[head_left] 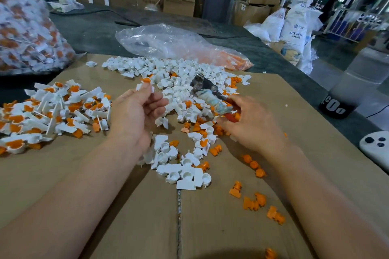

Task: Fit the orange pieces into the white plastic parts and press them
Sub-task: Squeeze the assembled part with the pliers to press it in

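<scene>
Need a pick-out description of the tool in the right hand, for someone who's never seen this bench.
Find the brown cardboard sheet covering the table; a heap of loose white parts lies across its middle. At the heap's right edge the right hand grips a tool pointing up and left. It is the only thing there with a dark head, a pale wrapping and a red handle; everything around it is small white or orange plastic.

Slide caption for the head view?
Left hand pinches an orange-fitted white part; right hand grips a taped tool over loose pieces on cardboard.
</scene>
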